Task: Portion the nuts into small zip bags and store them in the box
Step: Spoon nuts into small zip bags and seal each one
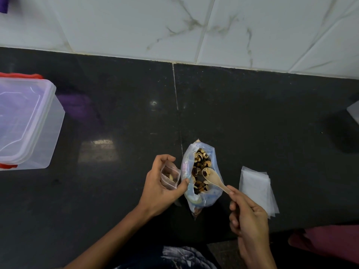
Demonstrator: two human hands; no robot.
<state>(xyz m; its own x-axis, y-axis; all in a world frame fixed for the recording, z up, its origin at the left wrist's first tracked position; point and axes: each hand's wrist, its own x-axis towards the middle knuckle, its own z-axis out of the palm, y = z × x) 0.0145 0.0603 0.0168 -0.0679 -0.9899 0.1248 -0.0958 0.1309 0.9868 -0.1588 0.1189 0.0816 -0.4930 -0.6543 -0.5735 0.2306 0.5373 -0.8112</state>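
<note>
A large clear bag of nuts [200, 171] stands open on the black counter, near the front edge. My left hand [161, 185] holds a small zip bag [170, 176] open just left of it, with a few nuts inside. My right hand [246, 216] grips the handle of a small wooden spoon [212, 178], whose bowl rests in the big bag's mouth with a nut or two on it. A stack of empty small zip bags [256, 189] lies flat to the right. The clear plastic box [27, 121], with its lid on and red clips, sits at the far left.
A white marbled tile wall [194, 26] backs the counter. A pink object [330, 243] lies beyond the counter's front edge at lower right. A pale plastic corner [354, 113] pokes in at the right edge. A purple object [3, 4] hangs at top left.
</note>
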